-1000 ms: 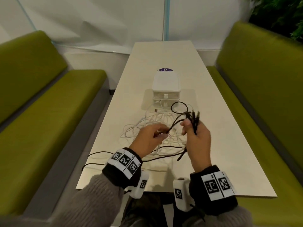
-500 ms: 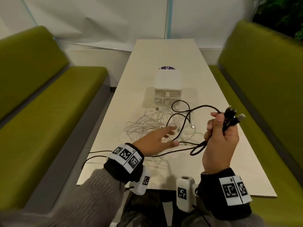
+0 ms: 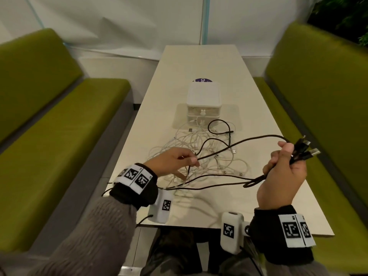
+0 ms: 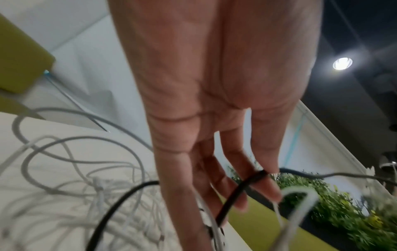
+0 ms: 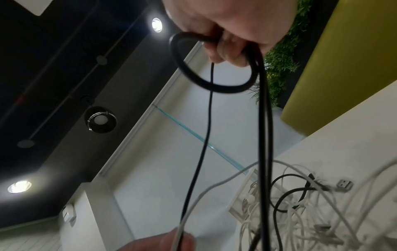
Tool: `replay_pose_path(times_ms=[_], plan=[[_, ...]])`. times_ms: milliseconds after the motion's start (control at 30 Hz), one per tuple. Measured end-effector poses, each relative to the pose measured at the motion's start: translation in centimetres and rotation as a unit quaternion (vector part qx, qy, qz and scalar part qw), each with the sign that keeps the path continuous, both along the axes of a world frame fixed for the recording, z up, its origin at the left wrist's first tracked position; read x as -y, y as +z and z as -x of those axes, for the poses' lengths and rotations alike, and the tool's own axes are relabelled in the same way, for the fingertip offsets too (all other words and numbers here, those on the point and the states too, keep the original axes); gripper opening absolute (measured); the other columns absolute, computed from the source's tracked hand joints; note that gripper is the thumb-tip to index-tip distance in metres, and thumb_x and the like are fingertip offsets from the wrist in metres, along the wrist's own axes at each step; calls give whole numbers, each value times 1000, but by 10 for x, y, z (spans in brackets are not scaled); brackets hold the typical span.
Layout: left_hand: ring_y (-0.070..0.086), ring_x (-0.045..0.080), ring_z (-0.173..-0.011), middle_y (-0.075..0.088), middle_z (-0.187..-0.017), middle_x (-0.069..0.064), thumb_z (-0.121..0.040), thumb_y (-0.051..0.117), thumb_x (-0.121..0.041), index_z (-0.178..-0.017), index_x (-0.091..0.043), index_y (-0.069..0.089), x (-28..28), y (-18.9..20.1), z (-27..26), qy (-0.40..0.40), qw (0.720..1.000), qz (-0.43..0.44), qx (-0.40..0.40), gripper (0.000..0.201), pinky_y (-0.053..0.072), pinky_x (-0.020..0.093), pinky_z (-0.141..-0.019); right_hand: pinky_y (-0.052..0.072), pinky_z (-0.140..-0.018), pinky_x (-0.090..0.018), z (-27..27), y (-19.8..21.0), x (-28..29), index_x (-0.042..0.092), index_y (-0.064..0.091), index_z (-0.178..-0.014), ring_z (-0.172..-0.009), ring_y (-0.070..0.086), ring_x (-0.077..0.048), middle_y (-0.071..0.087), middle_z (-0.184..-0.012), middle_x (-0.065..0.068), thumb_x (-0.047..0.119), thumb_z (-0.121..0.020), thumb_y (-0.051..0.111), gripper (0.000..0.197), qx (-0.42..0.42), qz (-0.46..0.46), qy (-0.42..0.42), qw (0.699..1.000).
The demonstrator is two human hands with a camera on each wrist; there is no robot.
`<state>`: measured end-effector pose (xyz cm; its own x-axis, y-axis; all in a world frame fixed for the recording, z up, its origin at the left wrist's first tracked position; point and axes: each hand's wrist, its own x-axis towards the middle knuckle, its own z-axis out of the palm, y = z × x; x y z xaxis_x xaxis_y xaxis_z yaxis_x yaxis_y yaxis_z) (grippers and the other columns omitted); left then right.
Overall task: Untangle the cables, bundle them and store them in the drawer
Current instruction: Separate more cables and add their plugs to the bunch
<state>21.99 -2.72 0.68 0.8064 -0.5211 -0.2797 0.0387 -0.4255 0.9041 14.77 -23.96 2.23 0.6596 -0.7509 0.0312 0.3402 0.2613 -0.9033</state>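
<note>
My right hand (image 3: 283,156) is raised over the table's right side and grips a folded black cable (image 3: 249,139), its plugs (image 3: 304,151) sticking out past the fingers. The same grip shows in the right wrist view, where my right hand (image 5: 225,49) holds a black cable loop (image 5: 214,88). My left hand (image 3: 194,160) pinches a strand of the black cable above a tangle of white cables (image 3: 235,162). In the left wrist view the black cable (image 4: 236,191) crosses the fingers (image 4: 264,186) of my left hand. A small white drawer unit (image 3: 203,96) stands behind the tangle with both drawers closed.
The long pale table (image 3: 199,62) runs away from me between two green benches (image 3: 59,136) (image 3: 318,100). A purple round sticker (image 3: 203,80) lies behind the drawer unit. Black cable strands trail off the table's near left edge (image 3: 111,186).
My right hand has swung out to the right with the black cable, drawing it taut out of the pile. My left hand, flat over the tangle half a second ago, now pinches a black strand.
</note>
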Motion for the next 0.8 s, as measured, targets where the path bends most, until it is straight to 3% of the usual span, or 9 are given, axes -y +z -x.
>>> replay_pose_path(times_ms=[67,167,233,300,433,533,633,733,800], plan=[[58,11,-82,60,-88,7,-94,54,-17,-83,-14,64,-2,8,-5,23,999,-21,44,15,59,42,-70,28,-43,-14,-1,-3,0,21,58,-90,-46,34,-1,42,-53,14,28,-101,45,18,-4,0,14,1000],[56,8,-63,59,-74,2,-93,56,-17,-85,-12,63,9,17,-9,117,972,-47,196,11,54,26,-51,29,-47,-17,-4,-9,-12,20,63,-87,-48,34,0,42,-55,15,28,-95,56,14,-31,45,83,995],[56,7,-67,59,-74,-3,-91,58,-16,-85,-12,63,20,26,-5,167,947,33,271,9,52,20,-55,33,-55,-19,-7,-12,-27,21,66,-86,-53,40,0,51,-53,16,34,-88,64,13,-57,93,141,984],[56,3,-74,59,-77,-8,-89,61,-16,-84,-14,63,32,34,2,140,933,80,323,6,49,16,-61,34,-59,-19,-9,-13,-40,21,68,-88,-55,45,1,54,-53,21,44,-79,67,25,-62,120,188,973],[58,7,-76,60,-80,-4,-89,62,-16,-85,-13,63,38,32,13,82,935,125,321,5,51,25,-66,34,-59,-17,-9,-7,-56,16,69,-91,-53,46,2,52,-52,21,46,-80,64,32,-38,134,226,964],[56,6,-77,59,-80,-2,-87,63,-13,-84,-8,64,32,23,13,61,941,119,312,6,46,16,-67,36,-58,-15,-12,-11,-56,19,65,-84,-51,46,2,52,-52,19,35,-85,67,17,-50,99,201,973],[56,7,-77,59,-82,5,-87,64,-10,-84,-7,65,30,16,15,79,939,116,314,5,44,12,-69,41,-67,-22,-15,-14,-53,18,60,-96,-66,52,-6,56,-73,10,45,-77,74,35,-96,111,158,976],[57,12,-78,58,-83,6,-87,64,-9,-83,-7,65,34,11,16,91,934,118,326,5,49,21,-72,42,-58,-12,-14,-12,-51,18,52,-106,-64,50,-6,52,-75,6,44,-74,77,48,-127,112,135,976],[56,12,-77,55,-81,4,-86,64,-10,-81,-5,63,37,9,17,75,931,117,338,7,52,26,-75,42,-58,-15,-13,-13,-50,18,57,-93,-62,51,-7,55,-69,9,41,-76,76,34,-120,116,149,975]])
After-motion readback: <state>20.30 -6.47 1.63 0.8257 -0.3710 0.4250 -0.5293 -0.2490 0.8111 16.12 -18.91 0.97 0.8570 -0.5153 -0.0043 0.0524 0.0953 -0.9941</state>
